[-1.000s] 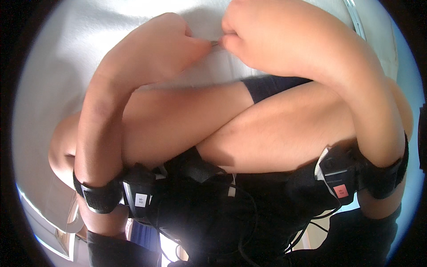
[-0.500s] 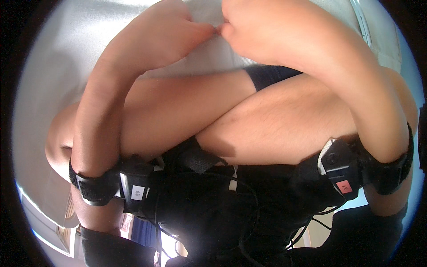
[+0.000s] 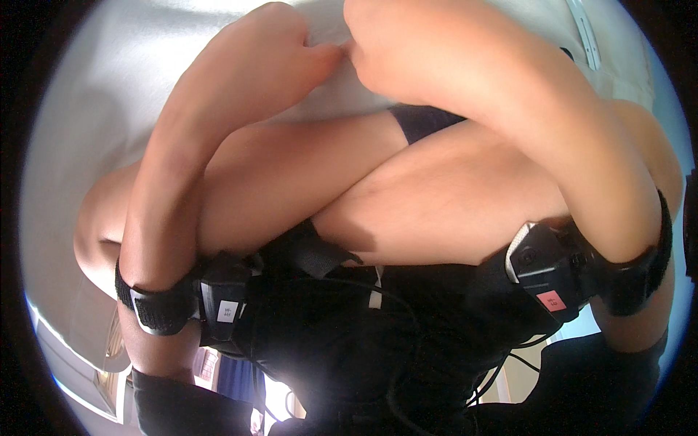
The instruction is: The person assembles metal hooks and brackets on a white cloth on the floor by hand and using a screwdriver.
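Near the upper edge my left hand (image 3: 265,69) is closed, with its thumb pointing toward the other hand. My right hand (image 3: 392,54) is curled closed just to its right, and the two thumbs almost meet. What the fingers pinch, if anything, is hidden behind the hands. Both hands hover over a whitish, smooth cloth surface (image 3: 94,116), in front of my crossed bare legs (image 3: 436,196). A dark cloth band (image 3: 429,125) covers part of the lower leg between the forearms.
At the upper right a pale flat strip with small holes (image 3: 585,36) lies on the white surface, with a small black thing (image 3: 567,53) beside it. Black straps hold a left device (image 3: 222,291) and a right device (image 3: 545,280) on my arms; thin black cables hang across my dark clothing.
Both hands have shifted slightly, the right hand and forearm moving a little to the left. The small black thing beside the pale strip has come into sight.
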Motion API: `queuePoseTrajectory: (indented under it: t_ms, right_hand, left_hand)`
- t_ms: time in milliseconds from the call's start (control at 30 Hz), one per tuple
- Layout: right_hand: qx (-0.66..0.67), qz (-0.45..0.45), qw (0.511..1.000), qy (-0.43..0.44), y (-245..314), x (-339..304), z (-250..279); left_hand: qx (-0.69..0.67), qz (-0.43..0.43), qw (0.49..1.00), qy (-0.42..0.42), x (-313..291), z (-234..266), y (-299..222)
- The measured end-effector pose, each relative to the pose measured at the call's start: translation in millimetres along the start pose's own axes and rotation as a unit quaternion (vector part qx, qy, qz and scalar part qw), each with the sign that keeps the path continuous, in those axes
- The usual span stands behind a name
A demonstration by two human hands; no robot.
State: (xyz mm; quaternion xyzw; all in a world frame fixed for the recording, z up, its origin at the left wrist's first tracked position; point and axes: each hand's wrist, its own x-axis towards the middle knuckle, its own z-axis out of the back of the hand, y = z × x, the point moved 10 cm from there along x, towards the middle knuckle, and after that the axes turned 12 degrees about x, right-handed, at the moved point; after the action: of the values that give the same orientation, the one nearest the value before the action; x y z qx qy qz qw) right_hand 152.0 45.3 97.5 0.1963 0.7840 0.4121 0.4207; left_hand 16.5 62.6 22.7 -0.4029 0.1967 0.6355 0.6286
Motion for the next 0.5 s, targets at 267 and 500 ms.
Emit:
queuePoseTrajectory:
  t_ms: [267, 500]
  right_hand:
    - [-0.583, -0.046, 0.806, 0.088, -8.7, 56.7, -23.1]
    - [-0.609, -0.179, 0.763, 0.122, -5.8, 64.9, -13.6]
  left_hand:
    - [0.054, -0.111, 0.991, -0.056, 13.2, 12.2, 8.1]
    - [-0.037, -0.201, 0.979, -0.001, -17.6, 25.2, -4.5]
